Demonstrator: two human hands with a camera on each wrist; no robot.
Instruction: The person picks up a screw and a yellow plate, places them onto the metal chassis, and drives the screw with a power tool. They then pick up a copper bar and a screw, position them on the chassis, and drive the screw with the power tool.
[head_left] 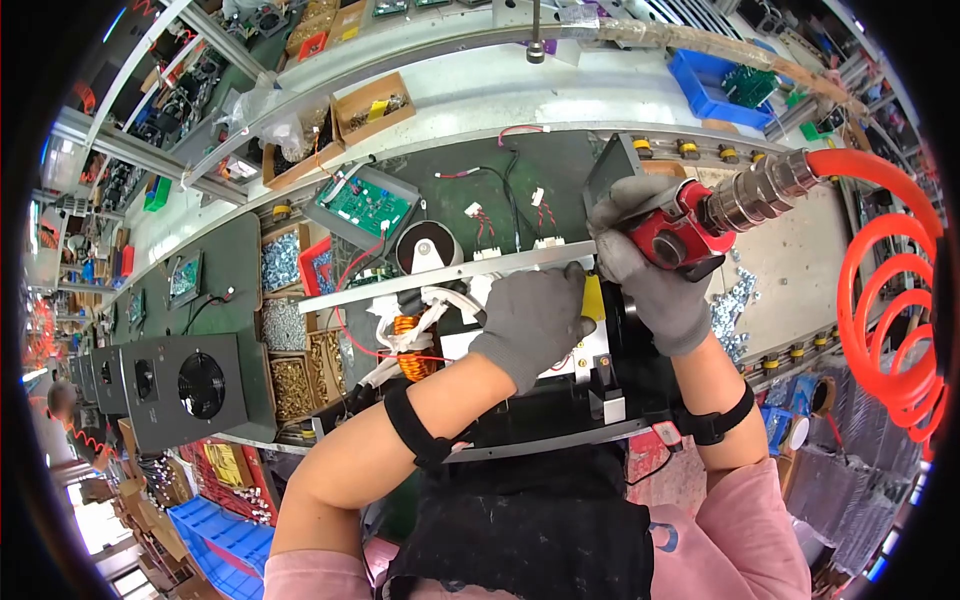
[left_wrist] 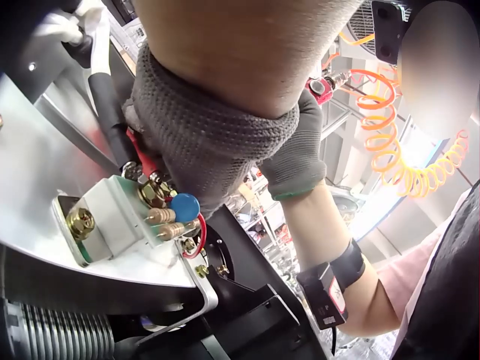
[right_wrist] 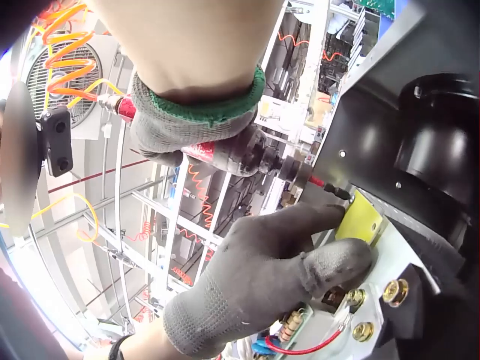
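Note:
My gloved right hand [head_left: 668, 305] grips a red air screwdriver [head_left: 668, 238] fed by a coiled orange hose [head_left: 870, 290]. In the right wrist view its thin bit [right_wrist: 330, 189] reaches a screw by the top edge of a yellow plate [right_wrist: 361, 222]. My gloved left hand [head_left: 535, 315] pinches that plate, index finger at its edge and thumb across its lower side. A long metal bar [head_left: 450, 272] runs above the left hand over the open chassis. Below the hand, a white block with resistors and a blue disc component [left_wrist: 185, 207] shows in the left wrist view.
Left of the chassis stand screw bins [head_left: 290, 325] and a dark grey housing [head_left: 190, 390] with a fan. A green circuit board [head_left: 368, 208] lies behind the chassis. Loose screws [head_left: 735, 300] are scattered at right. A blue bin [head_left: 720, 88] sits at the back.

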